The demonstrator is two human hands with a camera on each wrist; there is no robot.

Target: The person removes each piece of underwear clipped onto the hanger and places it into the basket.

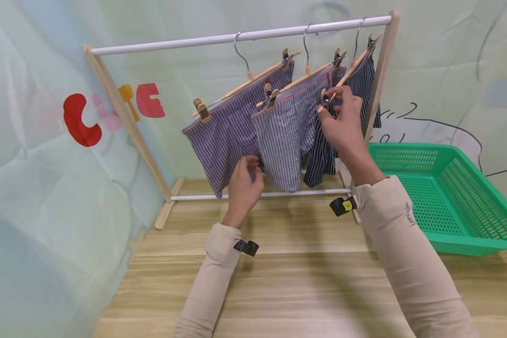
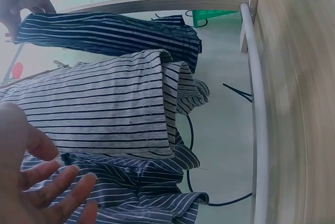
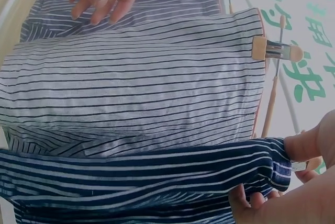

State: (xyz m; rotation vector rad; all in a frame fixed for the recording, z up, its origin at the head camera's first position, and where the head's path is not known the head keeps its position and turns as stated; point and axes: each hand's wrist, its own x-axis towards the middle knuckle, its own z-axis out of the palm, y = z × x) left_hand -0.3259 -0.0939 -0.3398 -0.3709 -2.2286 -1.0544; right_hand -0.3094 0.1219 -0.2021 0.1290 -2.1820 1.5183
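Three pairs of striped shorts hang by clips from hangers on a small rack. My right hand (image 1: 345, 123) pinches the near hanger clip (image 1: 324, 96) at the waist corner of the navy striped shorts (image 3: 131, 177), rightmost of the three. My left hand (image 1: 244, 187) holds nothing; its fingers are loosely bent in front of the purple-grey striped shorts (image 1: 219, 141) on the left. Light grey striped shorts (image 1: 282, 145), with a red-edged waistband, hang in the middle between the two hands. In the left wrist view the left fingers (image 2: 68, 190) are spread beside the shorts.
The rack's white top bar (image 1: 173, 45) runs between wooden side frames (image 1: 128, 124). A lower white bar (image 1: 194, 197) sits near the wooden table (image 1: 279, 291). A green plastic basket (image 1: 431, 206) stands at the right. Behind is a printed cloth backdrop (image 1: 34, 197).
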